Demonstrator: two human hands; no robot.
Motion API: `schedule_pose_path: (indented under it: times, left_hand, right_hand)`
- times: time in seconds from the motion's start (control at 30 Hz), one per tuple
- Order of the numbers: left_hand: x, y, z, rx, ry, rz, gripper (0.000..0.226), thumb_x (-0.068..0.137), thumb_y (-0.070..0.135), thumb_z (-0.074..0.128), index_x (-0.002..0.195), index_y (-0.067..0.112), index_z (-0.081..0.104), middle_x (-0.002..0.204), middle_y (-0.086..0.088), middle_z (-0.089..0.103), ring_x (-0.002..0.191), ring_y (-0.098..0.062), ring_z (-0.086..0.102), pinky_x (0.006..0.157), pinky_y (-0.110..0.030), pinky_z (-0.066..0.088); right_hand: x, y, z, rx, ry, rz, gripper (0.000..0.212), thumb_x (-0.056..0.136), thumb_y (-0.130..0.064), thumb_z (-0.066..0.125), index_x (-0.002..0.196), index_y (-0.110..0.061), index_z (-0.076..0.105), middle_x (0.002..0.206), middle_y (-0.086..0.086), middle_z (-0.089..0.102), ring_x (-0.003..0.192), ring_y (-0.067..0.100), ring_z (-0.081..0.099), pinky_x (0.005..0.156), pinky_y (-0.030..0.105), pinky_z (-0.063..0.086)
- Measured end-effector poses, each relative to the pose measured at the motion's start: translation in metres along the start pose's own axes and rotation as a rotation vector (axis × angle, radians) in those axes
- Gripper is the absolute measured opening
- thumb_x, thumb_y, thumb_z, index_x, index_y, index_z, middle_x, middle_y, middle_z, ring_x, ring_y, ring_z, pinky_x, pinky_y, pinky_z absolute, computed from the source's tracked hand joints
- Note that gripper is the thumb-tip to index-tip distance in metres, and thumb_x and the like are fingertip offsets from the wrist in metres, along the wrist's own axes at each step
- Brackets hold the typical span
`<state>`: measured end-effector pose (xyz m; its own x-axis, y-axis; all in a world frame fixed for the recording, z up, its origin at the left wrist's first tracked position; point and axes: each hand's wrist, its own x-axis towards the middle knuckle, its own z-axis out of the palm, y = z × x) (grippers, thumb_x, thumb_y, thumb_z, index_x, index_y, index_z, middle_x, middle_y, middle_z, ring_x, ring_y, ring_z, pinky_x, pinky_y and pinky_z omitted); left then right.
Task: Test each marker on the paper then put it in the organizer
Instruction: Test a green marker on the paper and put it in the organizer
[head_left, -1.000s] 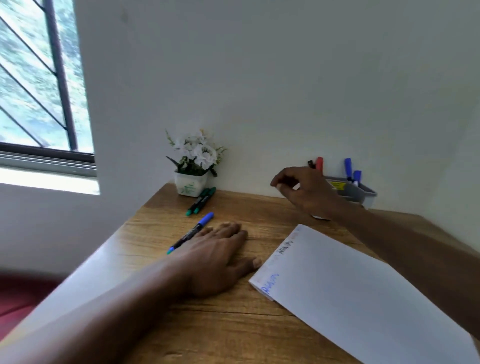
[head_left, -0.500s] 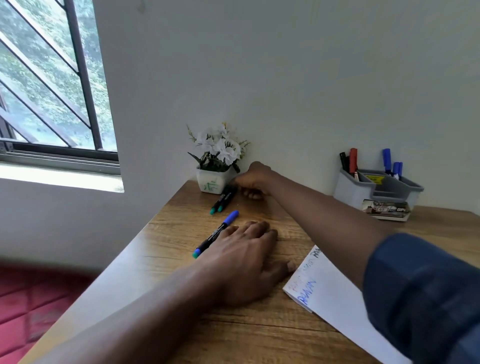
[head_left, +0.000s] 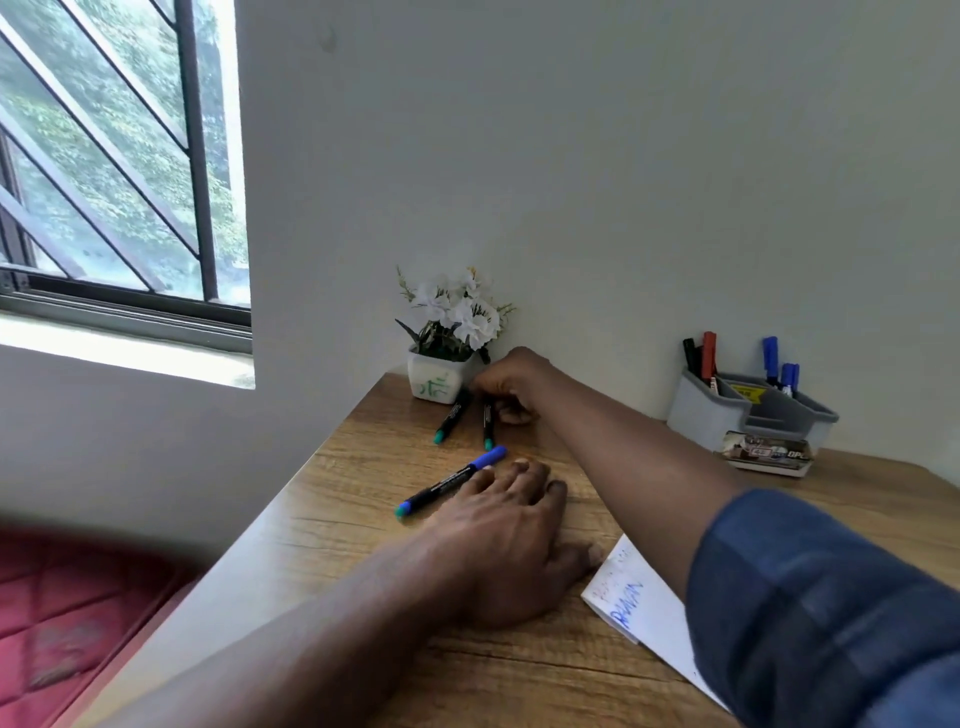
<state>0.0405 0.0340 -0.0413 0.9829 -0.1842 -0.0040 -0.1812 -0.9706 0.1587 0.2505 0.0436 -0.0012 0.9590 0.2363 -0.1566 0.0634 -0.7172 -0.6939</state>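
My right hand (head_left: 511, 384) reaches to the far corner of the desk and closes its fingers on the top end of a green-ended marker (head_left: 488, 422). A second green-ended marker (head_left: 452, 415) lies just left of it, against the flower pot. A blue-capped marker (head_left: 449, 480) lies on the wood, touching the fingertips of my left hand (head_left: 511, 540), which rests flat with fingers spread. The white paper (head_left: 641, 613) with scribbles lies at the right, partly hidden by my right arm. The grey organizer (head_left: 753, 415) at the back right holds black, red and blue markers.
A small white pot of white flowers (head_left: 441, 358) stands in the desk's back left corner by the wall. A small printed box (head_left: 766, 452) lies in front of the organizer. The desk's left edge drops off toward a red mattress (head_left: 67, 613). A barred window is at upper left.
My right hand moved from the organizer across to the green markers by the flower pot and closed on one, which has swung apart from the other. My left hand stayed flat.
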Motion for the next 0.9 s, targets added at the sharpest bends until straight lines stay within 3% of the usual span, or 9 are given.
schedule_pose_path:
  times: [0.13, 0.3, 0.5, 0.6, 0.67, 0.83, 0.9]
  left_hand:
    - [0.0, 0.0, -0.001, -0.006, -0.014, -0.004, 0.082, 0.099, 0.07, 0.022, 0.162, 0.022, 0.002, 0.17, 0.0, -0.007, 0.156, -0.016, -0.011, 0.127, -0.041, -0.001]
    - [-0.001, 0.0, 0.0, -0.014, 0.015, 0.004, 0.082, 0.098, 0.071, 0.024, 0.162, 0.023, 0.006, 0.17, 0.0, -0.003, 0.156, -0.015, -0.009, 0.126, -0.038, -0.001]
    - [-0.004, -0.001, -0.001, -0.08, 0.1, 0.015, 0.081, 0.095, 0.073, 0.033, 0.161, 0.028, 0.019, 0.17, 0.006, 0.007, 0.156, -0.01, 0.002, 0.126, -0.033, 0.006]
    - [-0.006, 0.001, -0.003, -0.089, 0.131, 0.022, 0.079, 0.095, 0.072, 0.037, 0.159, 0.028, 0.026, 0.169, 0.007, 0.015, 0.155, -0.009, 0.011, 0.124, -0.03, 0.013]
    - [-0.006, 0.001, -0.003, -0.099, 0.15, 0.024, 0.078, 0.095, 0.071, 0.039, 0.158, 0.028, 0.029, 0.168, 0.008, 0.02, 0.153, -0.008, 0.016, 0.122, -0.028, 0.015]
    - [-0.009, 0.002, 0.0, -0.116, 0.288, 0.041, 0.073, 0.094, 0.067, 0.048, 0.156, 0.034, 0.031, 0.158, 0.016, 0.038, 0.144, -0.005, 0.035, 0.116, -0.026, 0.031]
    - [-0.012, 0.003, 0.0, -0.117, 0.399, 0.084, 0.067, 0.094, 0.061, 0.052, 0.153, 0.037, 0.035, 0.149, 0.018, 0.049, 0.137, -0.003, 0.045, 0.11, -0.028, 0.04]
  right_hand:
    - [-0.012, 0.005, -0.023, 0.271, -0.038, 0.001, 0.012, 0.085, -0.015, 0.07, 0.087, -0.008, 0.06, 0.08, 0.011, 0.065, 0.068, 0.022, 0.064, 0.061, 0.031, 0.057]
    - [-0.039, 0.007, -0.075, 0.598, 0.14, -0.301, 0.016, 0.089, -0.012, 0.072, 0.097, -0.001, 0.063, 0.081, 0.019, 0.076, 0.061, 0.022, 0.072, 0.063, 0.036, 0.063]
    - [-0.113, 0.055, -0.121, 0.253, 0.337, -0.672, 0.005, 0.093, -0.022, 0.071, 0.098, -0.022, 0.071, 0.079, 0.005, 0.075, 0.066, 0.018, 0.072, 0.066, 0.033, 0.062]
    - [-0.15, 0.104, -0.12, 0.024, 0.367, -0.776, 0.014, 0.096, -0.024, 0.068, 0.108, -0.029, 0.071, 0.081, -0.004, 0.072, 0.07, 0.007, 0.067, 0.061, 0.017, 0.053]
    - [-0.167, 0.134, -0.114, -0.088, 0.359, -0.813, 0.021, 0.097, -0.024, 0.066, 0.117, -0.023, 0.072, 0.089, -0.007, 0.072, 0.076, 0.003, 0.066, 0.066, 0.014, 0.051]
    - [-0.174, 0.178, -0.095, -0.205, 0.326, -0.871, 0.026, 0.099, -0.03, 0.058, 0.118, -0.021, 0.072, 0.093, -0.01, 0.073, 0.077, 0.0, 0.062, 0.068, 0.016, 0.048]
    - [-0.172, 0.184, -0.089, -0.328, 0.292, -0.939, 0.034, 0.098, -0.035, 0.053, 0.125, -0.023, 0.07, 0.107, -0.007, 0.075, 0.089, 0.007, 0.066, 0.076, 0.027, 0.053]
